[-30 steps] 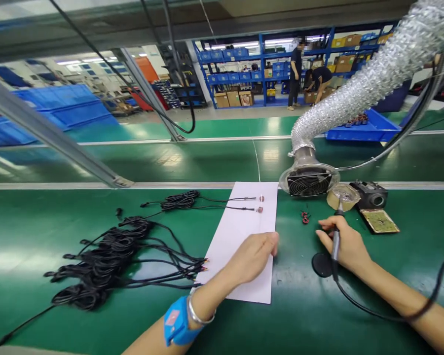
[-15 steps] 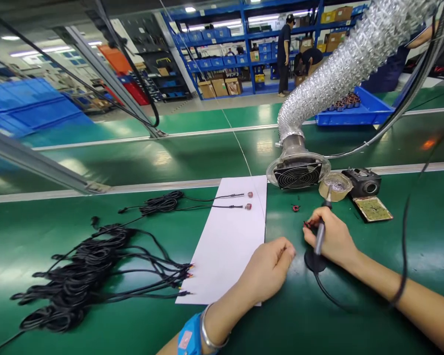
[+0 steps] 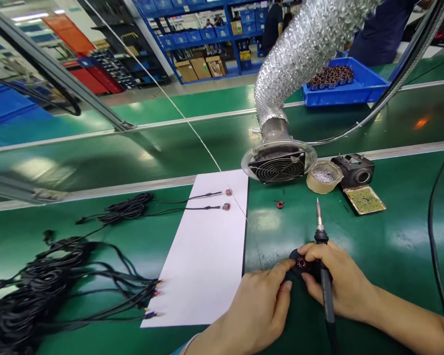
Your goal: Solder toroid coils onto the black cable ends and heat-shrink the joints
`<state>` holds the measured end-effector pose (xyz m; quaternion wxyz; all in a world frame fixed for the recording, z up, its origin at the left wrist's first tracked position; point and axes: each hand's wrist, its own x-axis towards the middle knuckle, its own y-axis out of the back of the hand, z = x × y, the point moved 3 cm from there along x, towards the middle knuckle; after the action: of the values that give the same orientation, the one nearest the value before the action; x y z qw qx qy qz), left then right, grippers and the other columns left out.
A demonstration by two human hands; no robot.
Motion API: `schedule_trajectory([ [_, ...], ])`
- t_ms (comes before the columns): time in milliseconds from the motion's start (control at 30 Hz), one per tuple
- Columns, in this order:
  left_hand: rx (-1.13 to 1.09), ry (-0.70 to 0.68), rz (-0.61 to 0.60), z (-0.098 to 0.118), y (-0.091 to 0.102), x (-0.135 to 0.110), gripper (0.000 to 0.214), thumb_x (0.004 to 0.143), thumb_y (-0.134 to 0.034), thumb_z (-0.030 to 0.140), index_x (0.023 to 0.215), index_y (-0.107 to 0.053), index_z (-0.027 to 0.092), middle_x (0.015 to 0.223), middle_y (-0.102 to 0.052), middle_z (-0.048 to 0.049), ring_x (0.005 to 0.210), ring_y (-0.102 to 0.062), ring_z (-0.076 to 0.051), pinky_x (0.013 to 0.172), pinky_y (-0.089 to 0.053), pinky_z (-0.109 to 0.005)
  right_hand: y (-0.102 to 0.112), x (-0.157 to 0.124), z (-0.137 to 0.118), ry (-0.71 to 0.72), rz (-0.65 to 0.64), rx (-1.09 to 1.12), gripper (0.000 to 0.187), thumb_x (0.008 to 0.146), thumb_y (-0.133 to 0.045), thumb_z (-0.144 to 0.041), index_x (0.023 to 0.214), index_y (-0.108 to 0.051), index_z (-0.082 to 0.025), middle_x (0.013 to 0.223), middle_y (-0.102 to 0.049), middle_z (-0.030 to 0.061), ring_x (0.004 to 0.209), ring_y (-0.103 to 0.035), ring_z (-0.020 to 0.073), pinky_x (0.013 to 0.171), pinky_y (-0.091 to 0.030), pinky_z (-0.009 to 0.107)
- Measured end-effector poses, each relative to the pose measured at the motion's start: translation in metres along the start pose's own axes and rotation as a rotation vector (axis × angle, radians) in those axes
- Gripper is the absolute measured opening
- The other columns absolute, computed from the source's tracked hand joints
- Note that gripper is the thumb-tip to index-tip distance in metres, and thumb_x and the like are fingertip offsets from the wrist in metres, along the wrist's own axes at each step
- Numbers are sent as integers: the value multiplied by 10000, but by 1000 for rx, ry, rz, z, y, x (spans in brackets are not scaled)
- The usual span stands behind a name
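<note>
My right hand [image 3: 342,281] is closed around a soldering iron [image 3: 326,276], whose bare tip points away from me. Its thumb and forefinger are also beside a small red-and-black wound coil [image 3: 301,262] that lies on a round black base [image 3: 293,255]. From the other side, my left hand [image 3: 259,305] reaches in with the forefinger stretched to the base's edge by the coil. The left thumb is apart from that finger, with nothing seen between them. A second red-and-black coil [image 3: 279,204] lies on the green bench beyond.
White paper [image 3: 203,256] carries cable ends and two small reddish parts. Coiled black cables [image 3: 40,281] lie at left. A fume extractor [image 3: 281,162] hangs over the back, near a solder tub [image 3: 323,177] and a sponge tray [image 3: 364,199]. Behind is a blue bin [image 3: 366,88] of coils.
My right hand has come nearer to me, and the coil in its fingertips now rests on the black base. My left hand has moved in to touch the base. The view has tilted down and right.
</note>
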<state>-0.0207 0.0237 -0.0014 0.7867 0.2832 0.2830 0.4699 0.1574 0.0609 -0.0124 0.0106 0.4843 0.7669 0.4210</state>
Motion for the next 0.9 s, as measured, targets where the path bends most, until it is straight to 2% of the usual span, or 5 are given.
schedule_trajectory([
  [233, -80, 0, -28, 1, -1, -1, 454, 939, -406, 213, 1363, -539, 120, 1051, -754, -134, 857, -733, -256, 772, -564, -353, -1, 0, 5, -11, -72, 141, 250, 904, -455, -53, 1079, -471, -231, 1001, -672, 64, 881, -622, 188, 742, -546, 312],
  [467, -225, 97, -94, 6, 4, 8, 497, 932, -418, 205, 1415, -527, 155, 1136, -735, -113, 862, -714, -225, 747, -539, -310, -7, 0, 7, -81, -41, 77, 257, 862, -641, -117, 1011, -468, -234, 820, -600, 9, 725, -557, 168, 626, -499, 269],
  [633, -210, 118, -119, 10, 13, 15, 471, 928, -414, 198, 1367, -580, 164, 836, -725, -58, 614, -613, -180, 627, -460, -290, -4, 0, 7, -88, -52, 54, 377, 787, -731, -119, 1020, -464, -246, 811, -595, -9, 722, -553, 167, 608, -494, 257],
  [733, -212, 149, -89, 8, 14, 15, 433, 939, -418, 247, 1325, -596, 164, 615, -581, 16, 512, -493, -152, 540, -369, -271, 5, 0, 6, -121, -59, 109, 359, 790, -703, -126, 1047, -485, -250, 874, -619, 5, 752, -583, 166, 643, -521, 271],
  [900, -302, 219, -2, 3, 14, 13, 288, 959, -409, 372, 951, -619, 175, 532, -377, 75, 488, -373, -119, 494, -262, -254, 12, 4, 1, -59, 84, 140, 194, 896, -566, -120, 1028, -513, -253, 891, -664, 15, 798, -607, 167, 707, -521, 289],
])
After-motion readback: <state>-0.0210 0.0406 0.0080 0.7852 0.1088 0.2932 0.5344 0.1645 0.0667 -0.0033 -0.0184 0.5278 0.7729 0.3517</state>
